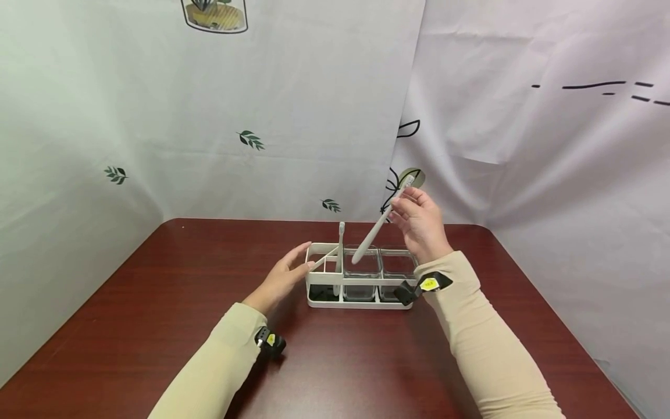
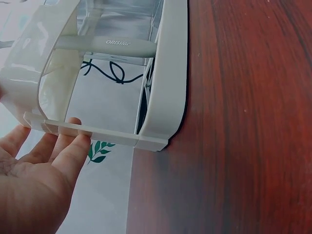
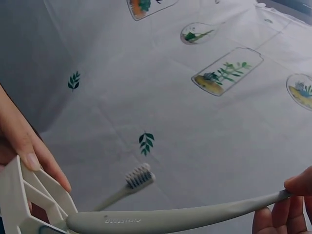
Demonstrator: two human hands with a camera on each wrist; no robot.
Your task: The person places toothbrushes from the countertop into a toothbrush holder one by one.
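My right hand (image 1: 421, 224) pinches a grey toothbrush (image 1: 374, 235) near its bristled head between thumb and fingers. The brush tilts, head up to the right, its handle end above the front middle of the white toothbrush holder (image 1: 361, 305). With thumb and fingers, my left hand (image 1: 285, 279) holds the holder's left end; in the left wrist view its fingertips touch the side post (image 2: 112, 136). A second toothbrush (image 1: 341, 238) stands upright in the holder's divided left section, bristles up. Two clear cups (image 1: 361, 267) sit in the middle and right sections.
The holder stands on a dark red wooden table (image 1: 209, 262). White printed cloth (image 1: 293, 105) hangs behind and at both sides of the table. A black wrist camera (image 1: 271, 342) is worn on the left wrist, another on the right wrist.
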